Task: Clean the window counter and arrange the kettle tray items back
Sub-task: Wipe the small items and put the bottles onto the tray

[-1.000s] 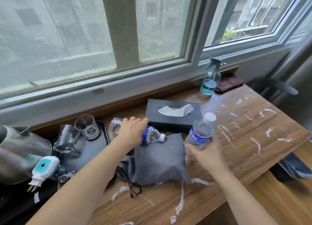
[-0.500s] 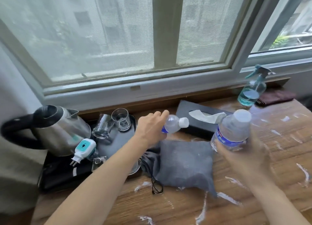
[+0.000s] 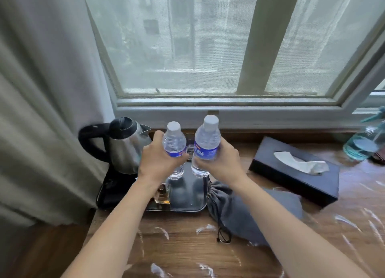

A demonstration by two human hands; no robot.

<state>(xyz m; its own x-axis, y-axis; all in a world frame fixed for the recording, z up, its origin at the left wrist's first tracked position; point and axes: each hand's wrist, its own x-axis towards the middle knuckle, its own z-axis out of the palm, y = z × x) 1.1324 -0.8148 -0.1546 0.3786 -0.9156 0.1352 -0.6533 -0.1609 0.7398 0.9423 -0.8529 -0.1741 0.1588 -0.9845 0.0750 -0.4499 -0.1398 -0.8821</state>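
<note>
Head: bottle (image 3: pixel 174 146) labels (image 3: pixel 205 152) blue; unreadable.

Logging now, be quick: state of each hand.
Left hand: holding the left water bottle.
Right hand: holding the right water bottle.

Black tissue box (image 3: pixel 291 179) lies right of centre, one white tissue (image 3: pixel 302 165) pulled up from its slot. Grey drawstring pouch (image 3: pixel 250 211) lies just in front of the box. Grey curtain (image 3: pixel 41 100) hangs at left. Window (image 3: pixel 208 44) with mesh screen behind.
</note>
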